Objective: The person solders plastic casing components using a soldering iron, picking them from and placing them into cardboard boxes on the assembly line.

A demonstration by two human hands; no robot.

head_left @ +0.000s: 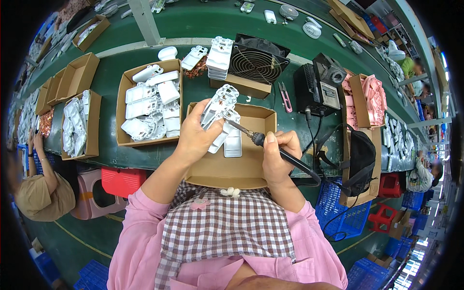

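Note:
My left hand grips a white plastic casing with cut-outs, raised over a shallow cardboard tray. Between my right thumb and fingers is the dark handle of a soldering iron; my right hand is closed round it. The iron's metal tip points up and left and reaches the lower end of the casing, by my left fingertips. Whether the tip touches it, I cannot tell. Below, white plastic parts lie in the tray.
Left stands a cardboard box of white casings. Beyond the tray are a stack of casings and a black fan. Pink-handled snips, a black soldering station with cable and pink parts are right. A co-worker sits far left.

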